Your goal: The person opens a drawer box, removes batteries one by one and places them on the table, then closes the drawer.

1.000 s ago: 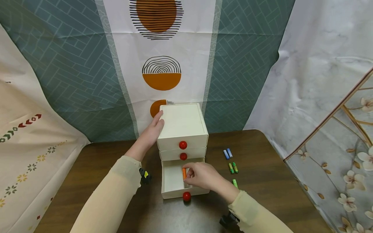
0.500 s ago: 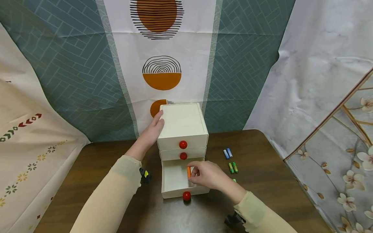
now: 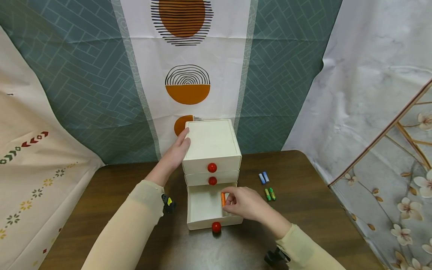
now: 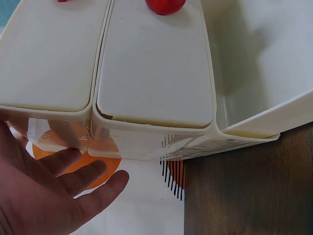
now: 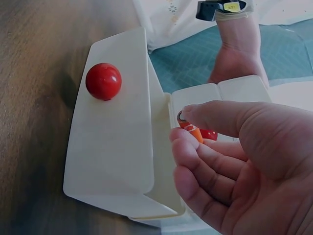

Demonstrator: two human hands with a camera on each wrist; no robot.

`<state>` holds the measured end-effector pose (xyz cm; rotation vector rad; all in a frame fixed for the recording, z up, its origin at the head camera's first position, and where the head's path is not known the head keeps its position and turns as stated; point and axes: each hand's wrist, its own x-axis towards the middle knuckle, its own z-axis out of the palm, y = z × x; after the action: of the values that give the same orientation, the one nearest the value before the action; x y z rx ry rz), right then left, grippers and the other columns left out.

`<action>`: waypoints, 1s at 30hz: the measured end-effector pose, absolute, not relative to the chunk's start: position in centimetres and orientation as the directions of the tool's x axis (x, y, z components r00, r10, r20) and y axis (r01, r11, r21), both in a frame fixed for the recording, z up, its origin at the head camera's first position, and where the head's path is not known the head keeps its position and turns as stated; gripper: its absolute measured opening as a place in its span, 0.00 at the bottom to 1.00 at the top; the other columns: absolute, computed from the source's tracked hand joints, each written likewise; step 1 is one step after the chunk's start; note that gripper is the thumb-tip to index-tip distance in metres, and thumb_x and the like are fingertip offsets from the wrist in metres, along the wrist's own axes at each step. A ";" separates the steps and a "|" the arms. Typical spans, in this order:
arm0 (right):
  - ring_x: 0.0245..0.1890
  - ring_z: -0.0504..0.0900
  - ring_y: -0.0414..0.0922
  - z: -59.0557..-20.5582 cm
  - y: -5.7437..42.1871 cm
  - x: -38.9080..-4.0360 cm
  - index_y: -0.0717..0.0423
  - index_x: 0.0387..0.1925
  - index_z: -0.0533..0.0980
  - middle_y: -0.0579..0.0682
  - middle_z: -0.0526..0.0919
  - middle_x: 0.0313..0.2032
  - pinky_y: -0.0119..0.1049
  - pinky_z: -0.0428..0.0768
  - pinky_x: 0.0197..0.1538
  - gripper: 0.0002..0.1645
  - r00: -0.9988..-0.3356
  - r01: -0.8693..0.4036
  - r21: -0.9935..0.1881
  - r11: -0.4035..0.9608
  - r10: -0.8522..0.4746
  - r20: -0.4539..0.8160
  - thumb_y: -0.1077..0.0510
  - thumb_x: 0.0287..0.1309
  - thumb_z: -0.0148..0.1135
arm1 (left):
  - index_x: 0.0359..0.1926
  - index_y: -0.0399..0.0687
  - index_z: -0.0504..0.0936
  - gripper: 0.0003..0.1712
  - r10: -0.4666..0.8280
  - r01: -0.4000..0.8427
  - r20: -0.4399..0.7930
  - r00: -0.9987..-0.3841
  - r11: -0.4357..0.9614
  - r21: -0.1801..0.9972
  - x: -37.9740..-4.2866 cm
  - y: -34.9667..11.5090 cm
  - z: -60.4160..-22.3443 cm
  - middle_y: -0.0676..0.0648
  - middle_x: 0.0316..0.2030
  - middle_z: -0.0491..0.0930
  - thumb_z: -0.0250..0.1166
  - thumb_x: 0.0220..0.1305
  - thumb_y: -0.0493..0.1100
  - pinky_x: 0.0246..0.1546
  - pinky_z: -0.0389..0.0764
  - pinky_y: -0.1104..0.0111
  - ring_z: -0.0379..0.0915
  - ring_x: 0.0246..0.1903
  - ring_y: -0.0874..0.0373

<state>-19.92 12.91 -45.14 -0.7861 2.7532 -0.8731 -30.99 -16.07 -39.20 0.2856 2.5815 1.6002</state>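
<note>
My right hand (image 3: 248, 204) pinches an orange battery (image 3: 223, 199) between thumb and fingertips, over the right side of the pulled-out bottom drawer (image 3: 199, 204). In the right wrist view one end of that battery (image 5: 191, 129) shows between the digits; whether it touches the drawer floor, I cannot tell. The drawer belongs to a small white cabinet (image 3: 210, 140) with red ball knobs. Against the cabinet's upper left side rests my left hand (image 3: 176, 152). Its loosely extended fingers (image 4: 105, 193) hold nothing in the left wrist view.
Right of the cabinet, two blue batteries (image 3: 261, 179) and two green batteries (image 3: 270, 194) lie on the dark wooden table (image 3: 303, 210). Two upper drawers are closed, with knobs (image 3: 212, 167) in front. A patterned cloth (image 3: 189, 56) hangs close behind.
My right hand has shifted rightward across the drawer with the orange battery still pinched. The right arm now covers a light green battery seen earlier on the table. My left hand stays put.
</note>
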 end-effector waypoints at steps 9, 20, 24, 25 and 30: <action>0.28 0.78 0.35 -44.9 13.8 -19.6 0.59 0.63 0.85 0.34 0.84 0.31 0.37 0.77 0.32 0.27 -0.856 -0.446 -0.562 0.697 -0.515 0.041 0.59 0.63 0.80 | 0.92 0.68 0.38 0.39 0.207 0.113 0.023 -0.978 0.434 0.894 -31.0 -16.0 -39.1 0.51 0.90 0.38 0.38 0.90 0.63 0.83 0.40 0.36 0.33 0.88 0.45; 0.27 0.78 0.34 -44.5 14.6 -19.6 0.59 0.63 0.85 0.33 0.83 0.30 0.34 0.77 0.31 0.28 -0.865 -0.427 -0.582 0.692 -0.499 0.042 0.57 0.64 0.81 | 0.92 0.68 0.38 0.39 0.206 0.111 0.019 -0.978 0.446 0.888 -31.1 -16.1 -39.2 0.51 0.90 0.38 0.38 0.90 0.63 0.83 0.40 0.35 0.34 0.88 0.44; 0.27 0.78 0.34 -44.5 15.1 -19.7 0.60 0.63 0.84 0.33 0.84 0.30 0.34 0.78 0.31 0.28 -0.863 -0.438 -0.577 0.690 -0.502 0.056 0.58 0.64 0.80 | 0.92 0.68 0.38 0.39 0.207 0.112 0.020 -0.978 0.443 0.890 -31.1 -16.0 -39.2 0.51 0.90 0.38 0.38 0.90 0.63 0.83 0.40 0.35 0.34 0.88 0.44; 0.28 0.79 0.34 -44.5 15.2 -19.7 0.60 0.63 0.84 0.33 0.84 0.30 0.34 0.78 0.32 0.28 -0.862 -0.441 -0.576 0.688 -0.503 0.059 0.58 0.64 0.80 | 0.92 0.69 0.38 0.39 0.206 0.110 0.019 -0.978 0.443 0.890 -31.0 -16.1 -39.2 0.51 0.90 0.38 0.38 0.90 0.63 0.83 0.40 0.35 0.34 0.88 0.44; 0.27 0.79 0.33 -44.4 15.7 -19.6 0.59 0.64 0.84 0.32 0.83 0.30 0.34 0.78 0.32 0.28 -0.868 -0.434 -0.572 0.696 -0.494 0.058 0.58 0.64 0.80 | 0.92 0.68 0.38 0.39 0.203 0.108 0.019 -0.979 0.438 0.893 -31.0 -16.0 -39.2 0.51 0.90 0.38 0.38 0.90 0.63 0.83 0.40 0.36 0.34 0.88 0.44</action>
<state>-19.59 15.73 -44.36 -0.7682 2.7997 -0.9057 -31.00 -16.02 -39.20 0.2813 2.5855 1.5945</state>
